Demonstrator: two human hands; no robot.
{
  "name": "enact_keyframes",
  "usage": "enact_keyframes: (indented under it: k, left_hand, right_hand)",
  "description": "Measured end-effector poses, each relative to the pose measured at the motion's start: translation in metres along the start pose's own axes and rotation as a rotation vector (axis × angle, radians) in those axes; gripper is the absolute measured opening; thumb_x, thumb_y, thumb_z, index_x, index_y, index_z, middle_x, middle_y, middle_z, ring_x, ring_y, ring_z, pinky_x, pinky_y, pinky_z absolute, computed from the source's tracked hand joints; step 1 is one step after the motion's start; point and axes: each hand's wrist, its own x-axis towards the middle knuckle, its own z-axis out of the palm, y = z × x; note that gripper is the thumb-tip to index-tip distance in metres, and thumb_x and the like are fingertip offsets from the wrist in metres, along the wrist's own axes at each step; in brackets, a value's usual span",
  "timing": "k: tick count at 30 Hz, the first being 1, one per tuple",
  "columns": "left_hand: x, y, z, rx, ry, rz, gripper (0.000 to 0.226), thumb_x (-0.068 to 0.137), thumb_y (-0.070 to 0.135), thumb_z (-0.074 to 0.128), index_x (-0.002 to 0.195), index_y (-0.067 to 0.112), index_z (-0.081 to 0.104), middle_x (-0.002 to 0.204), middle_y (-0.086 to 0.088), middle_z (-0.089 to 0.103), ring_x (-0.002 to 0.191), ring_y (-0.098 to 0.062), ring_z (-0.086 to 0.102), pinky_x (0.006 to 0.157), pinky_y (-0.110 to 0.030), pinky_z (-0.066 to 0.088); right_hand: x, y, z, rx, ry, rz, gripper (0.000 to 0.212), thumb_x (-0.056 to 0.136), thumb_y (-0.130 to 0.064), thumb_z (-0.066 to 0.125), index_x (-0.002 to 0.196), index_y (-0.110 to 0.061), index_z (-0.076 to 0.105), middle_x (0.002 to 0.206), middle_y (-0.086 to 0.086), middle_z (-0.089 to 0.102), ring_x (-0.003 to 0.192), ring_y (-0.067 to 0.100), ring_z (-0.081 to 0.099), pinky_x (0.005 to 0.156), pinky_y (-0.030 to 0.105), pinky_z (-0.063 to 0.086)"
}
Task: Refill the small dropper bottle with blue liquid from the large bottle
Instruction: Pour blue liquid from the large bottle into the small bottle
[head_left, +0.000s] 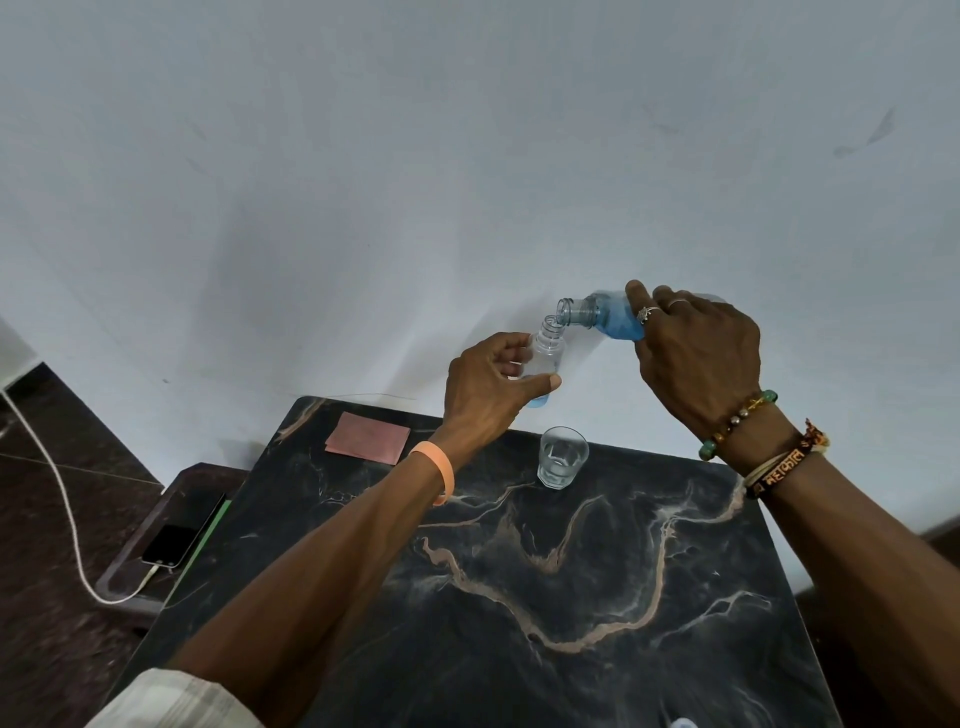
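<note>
Marble table (519, 597), left hand (488, 387) gripping small bottle (545, 353), right hand (696, 353) clasping tilted large bottle (602, 317)

Large bottle (597, 317) tipped right of small bottle (545, 353), glass (562, 457) on table (519, 597) below

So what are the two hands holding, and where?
Left hand grips the small dropper bottle round its body; right hand holds the tilted large bottle round its body.
</note>
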Motion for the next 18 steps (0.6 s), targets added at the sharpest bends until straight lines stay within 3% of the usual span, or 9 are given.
enact_keyframes:
  k: [18]
  left_hand:
    - [-0.0044,0.0029,0.0008,-0.008,0.006,-0.002,0.06,0.063,0.044,0.089,0.116,0.027,0.067,0.104,0.008,0.073,0.09,-0.007,0.069,0.084,-0.029,0.06]
  right_hand:
    - [-0.0016,0.0014,-0.0023,-0.009,-0.018,-0.003,0.045,0.09,-0.011,0.055,0.135,-0.006,0.053,0.098,0.015,0.067,0.081,0.035,0.063,0.063,0.036,0.044]
